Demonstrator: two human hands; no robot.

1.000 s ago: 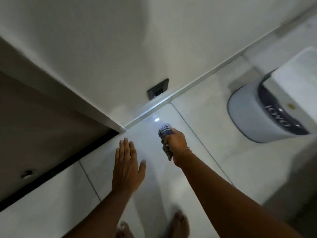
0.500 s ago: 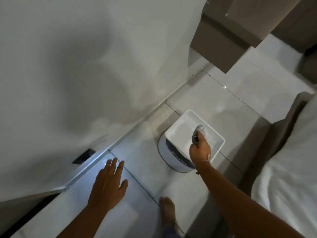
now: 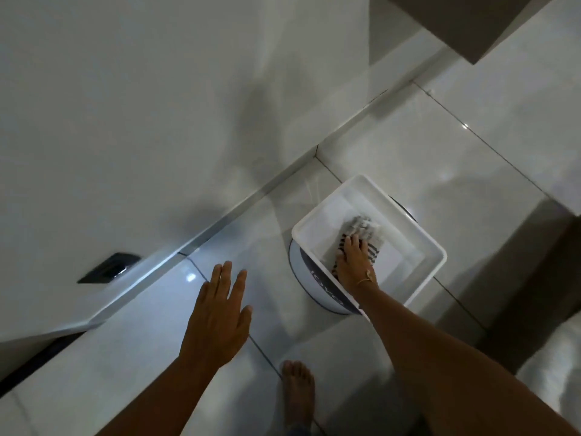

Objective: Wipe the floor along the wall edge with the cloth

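The striped dark-and-white cloth (image 3: 364, 231) lies inside a white rectangular tub (image 3: 421, 240) at the right, under my right hand (image 3: 353, 262), which presses down on it and grips it. My left hand (image 3: 220, 316) hovers flat, fingers apart, over the glossy tiled floor (image 3: 132, 357) near the wall. The wall's pale skirting edge (image 3: 245, 206) runs diagonally from lower left to upper right, just left of the tub.
The tub sits on a round white and dark base (image 3: 308, 275). A dark wall socket (image 3: 108, 269) sits low on the white wall. My bare foot (image 3: 297, 391) stands on the tiles. A brown cabinet (image 3: 471, 23) hangs at top right; white bedding (image 3: 553, 385) fills the right edge.
My view swung right from the socket corner to the tub. My right hand carried the cloth from above the floor into the tub and pressed it down. The left hand stayed spread.
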